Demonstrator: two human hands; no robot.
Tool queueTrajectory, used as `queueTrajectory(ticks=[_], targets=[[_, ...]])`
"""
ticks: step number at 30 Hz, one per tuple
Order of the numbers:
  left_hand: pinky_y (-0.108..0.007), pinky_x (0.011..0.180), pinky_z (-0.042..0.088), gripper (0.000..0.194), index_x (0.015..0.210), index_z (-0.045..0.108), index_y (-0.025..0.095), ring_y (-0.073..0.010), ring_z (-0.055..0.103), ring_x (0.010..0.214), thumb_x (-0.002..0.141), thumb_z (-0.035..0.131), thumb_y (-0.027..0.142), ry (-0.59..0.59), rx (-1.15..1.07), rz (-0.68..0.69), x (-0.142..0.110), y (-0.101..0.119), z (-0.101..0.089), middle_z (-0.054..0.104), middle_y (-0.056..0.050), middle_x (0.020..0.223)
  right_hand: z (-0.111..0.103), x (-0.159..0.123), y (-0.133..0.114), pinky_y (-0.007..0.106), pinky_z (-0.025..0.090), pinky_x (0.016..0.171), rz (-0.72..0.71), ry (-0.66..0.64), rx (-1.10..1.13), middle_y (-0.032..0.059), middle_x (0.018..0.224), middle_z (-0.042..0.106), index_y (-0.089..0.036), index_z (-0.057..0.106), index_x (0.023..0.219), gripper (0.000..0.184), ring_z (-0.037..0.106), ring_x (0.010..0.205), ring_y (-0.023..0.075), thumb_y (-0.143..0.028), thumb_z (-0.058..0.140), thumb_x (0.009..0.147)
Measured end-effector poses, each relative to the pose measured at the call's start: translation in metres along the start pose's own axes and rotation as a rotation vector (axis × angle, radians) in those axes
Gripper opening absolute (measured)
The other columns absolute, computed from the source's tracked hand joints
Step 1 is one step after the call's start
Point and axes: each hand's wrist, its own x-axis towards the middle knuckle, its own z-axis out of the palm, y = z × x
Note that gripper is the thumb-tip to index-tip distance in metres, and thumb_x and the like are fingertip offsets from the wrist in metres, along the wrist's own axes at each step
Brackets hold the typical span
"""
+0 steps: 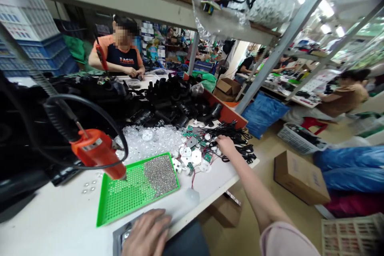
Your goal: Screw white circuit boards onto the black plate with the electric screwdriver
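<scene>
My right hand reaches to the right side of the table, its fingers curled together at the edge of a pile of black cables and small white parts; what is between the fingertips is too small to make out. Near the front edge, my left hand lies with fingers extended over a grey fixture, mostly covering it. Beyond that hand sits a green perforated tray, with many small metal screws heaped at its right end. An orange electric screwdriver hangs above the tray's left part.
Clear plastic pieces and white discs with green circuit boards lie behind the tray. Black housings pile up farther back. A metal shelf post rises at right. Cardboard boxes stand on the floor. A co-worker sits opposite.
</scene>
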Motion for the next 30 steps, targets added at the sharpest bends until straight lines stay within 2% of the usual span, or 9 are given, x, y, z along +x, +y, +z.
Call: queueTrajectory(ticks=[3,7,10,13,18,21,24,27,30], targets=[[-0.038,0.092,0.052,0.032,0.121,0.060,0.030,-0.0240,0.062,0.110,0.090,0.053,0.026,-0.169,0.048,0.007,0.039,0.013,0.007,0.064,-0.006,0.124,-0.001,-0.008,0.008,0.034,0.046,0.090,-0.031,0.002,-0.013,0.0116,0.108,0.065,-0.014,0.064,0.102,0.018,0.061,0.101,0.0204,-0.025,0.055,0.091],[-0.049,0.103,0.042,0.044,0.128,0.055,0.023,-0.0303,0.051,0.124,0.085,0.053,0.020,-0.346,0.119,-0.019,0.097,0.019,0.024,0.055,-0.011,0.136,-0.006,-0.027,0.014,0.032,0.041,0.096,-0.039,0.021,-0.043,0.0160,0.123,0.062,-0.015,0.061,0.117,0.030,0.056,0.115,0.0229,-0.018,0.041,0.094],[-0.050,0.108,0.035,0.051,0.137,0.048,0.018,-0.0324,0.044,0.131,0.087,0.052,0.022,-0.491,0.166,-0.069,0.140,0.020,0.043,0.048,-0.015,0.143,-0.012,-0.038,0.014,0.029,0.045,0.087,-0.062,-0.052,-0.072,0.0144,0.112,0.068,-0.018,0.062,0.118,0.034,0.062,0.103,0.0210,-0.011,0.043,0.091],[-0.050,0.109,0.033,0.055,0.139,0.046,0.015,-0.0336,0.045,0.131,0.086,0.056,0.025,-0.593,0.193,-0.125,0.162,0.022,0.061,0.046,-0.017,0.144,-0.021,-0.042,0.014,0.025,0.046,0.075,-0.075,-0.145,-0.092,0.0107,0.099,0.071,-0.024,0.064,0.116,0.037,0.067,0.091,0.0188,-0.008,0.051,0.085],[-0.053,0.111,0.029,0.056,0.139,0.048,0.021,-0.0346,0.043,0.133,0.085,0.057,0.029,-0.625,0.185,-0.119,0.151,0.025,0.074,0.047,-0.015,0.144,-0.041,-0.005,0.001,0.032,0.047,0.084,-0.053,-0.104,-0.054,0.0140,0.104,0.069,-0.019,0.062,0.117,0.029,0.064,0.101,0.0221,-0.017,0.046,0.093],[-0.054,0.113,0.024,0.059,0.142,0.044,0.022,-0.0355,0.037,0.137,0.085,0.056,0.031,-0.660,0.169,-0.127,0.140,0.028,0.076,0.038,-0.016,0.150,-0.041,0.037,-0.019,0.040,0.049,0.090,-0.093,-0.086,0.042,0.0102,0.111,0.066,-0.017,0.062,0.112,0.026,0.062,0.103,0.0209,-0.032,0.049,0.095],[-0.053,0.114,0.023,0.066,0.145,0.039,0.020,-0.0365,0.036,0.138,0.084,0.058,0.035,-0.694,0.149,-0.135,0.133,0.028,0.076,0.031,-0.018,0.153,-0.036,0.065,-0.038,0.042,0.053,0.087,-0.159,-0.099,0.168,0.0068,0.110,0.065,-0.015,0.062,0.109,0.028,0.064,0.096,0.0190,-0.037,0.058,0.091],[-0.051,0.116,0.019,0.066,0.145,0.039,0.019,-0.0354,0.035,0.138,0.084,0.058,0.039,-0.712,0.109,-0.109,0.128,0.025,0.073,0.030,-0.018,0.154,-0.042,0.066,-0.040,0.036,0.053,0.087,-0.212,-0.021,0.322,0.0074,0.104,0.071,-0.017,0.068,0.102,0.020,0.067,0.095,0.0187,-0.029,0.057,0.091],[-0.050,0.117,0.017,0.062,0.142,0.042,0.021,-0.0330,0.035,0.138,0.085,0.057,0.041,-0.717,0.052,-0.093,0.124,0.022,0.065,0.030,-0.016,0.154,-0.068,0.054,-0.022,0.030,0.052,0.090,-0.230,0.148,0.468,0.0083,0.108,0.073,-0.018,0.071,0.105,0.028,0.068,0.100,0.0183,-0.025,0.046,0.094]])
